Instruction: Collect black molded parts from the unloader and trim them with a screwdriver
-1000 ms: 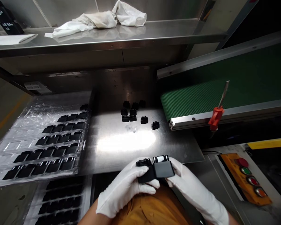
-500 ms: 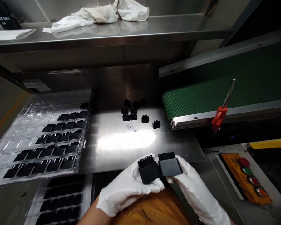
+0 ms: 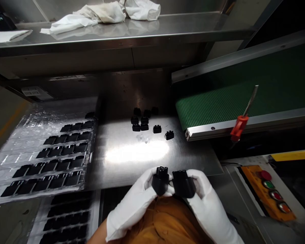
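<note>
Near the front edge of the metal table (image 3: 122,173), my left hand (image 3: 139,196), in a white glove, grips a black plastic block with raised knobs on top (image 3: 160,181). Close beside it my gloved right hand (image 3: 205,193) grips a second, similar black block (image 3: 183,184). Both blocks are held with their knobbed ends up and away from me. Several small black knobbed pieces (image 3: 144,127) stand on the table beyond my hands. To the left, a clear plastic tray (image 3: 10,149) carries rows of flat black parts (image 3: 51,166).
A green conveyor belt (image 3: 218,95) slopes in at the right, with an orange-handled screwdriver (image 3: 239,128) at its rail. A control box with buttons (image 3: 266,193) sits lower right. White cloths (image 3: 106,13) lie on the shelf (image 3: 167,34) above. More black parts (image 3: 66,217) lie lower left.
Both hands have turned the blocks: the left one now shows a narrower side, and the right one's grey-lit face has gone dark. The view has shifted slightly.
</note>
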`<state>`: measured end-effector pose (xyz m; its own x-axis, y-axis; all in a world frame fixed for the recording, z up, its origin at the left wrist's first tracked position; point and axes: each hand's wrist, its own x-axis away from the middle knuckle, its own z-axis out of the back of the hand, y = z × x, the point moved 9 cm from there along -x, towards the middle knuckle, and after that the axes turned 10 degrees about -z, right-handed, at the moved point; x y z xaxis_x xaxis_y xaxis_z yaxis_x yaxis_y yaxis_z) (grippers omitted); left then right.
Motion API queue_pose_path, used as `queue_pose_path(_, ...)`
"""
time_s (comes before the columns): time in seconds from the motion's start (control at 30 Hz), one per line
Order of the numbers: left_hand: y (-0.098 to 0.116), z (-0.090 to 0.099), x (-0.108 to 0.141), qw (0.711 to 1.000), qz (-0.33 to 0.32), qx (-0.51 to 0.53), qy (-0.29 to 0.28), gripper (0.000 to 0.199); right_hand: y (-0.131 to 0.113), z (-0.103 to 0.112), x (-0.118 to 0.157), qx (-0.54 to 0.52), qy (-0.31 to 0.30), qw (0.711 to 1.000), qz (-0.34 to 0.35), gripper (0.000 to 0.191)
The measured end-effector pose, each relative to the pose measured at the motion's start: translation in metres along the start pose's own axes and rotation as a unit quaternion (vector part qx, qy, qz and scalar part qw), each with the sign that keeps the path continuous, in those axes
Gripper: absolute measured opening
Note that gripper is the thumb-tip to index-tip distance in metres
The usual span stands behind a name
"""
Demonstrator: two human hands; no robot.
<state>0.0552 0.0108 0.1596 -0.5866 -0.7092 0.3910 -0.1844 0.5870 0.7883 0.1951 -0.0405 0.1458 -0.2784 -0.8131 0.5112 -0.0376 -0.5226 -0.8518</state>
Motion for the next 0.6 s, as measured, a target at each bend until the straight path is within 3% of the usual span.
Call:
queue_pose_path(0.17,-0.006,-0.001,-0.006,0.999,-0.023,-0.027,0.026,0.023,0.006,-0.003,-0.005,-0.006,0.036,0.999,-0.001,0.028)
queue_pose_path(0.37,-0.014,0.007,-0.011,0.994,-0.054,-0.058,0.074,0.027,0.014,-0.009,-0.007,-0.001,0.088,0.996,0.015,0.029)
queue_pose_path(0.6,-0.009,0.015,-0.009,0.981,-0.077,-0.110,0.140,0.023,0.012,-0.021,-0.011,-0.093,0.065,0.993,0.018,0.026)
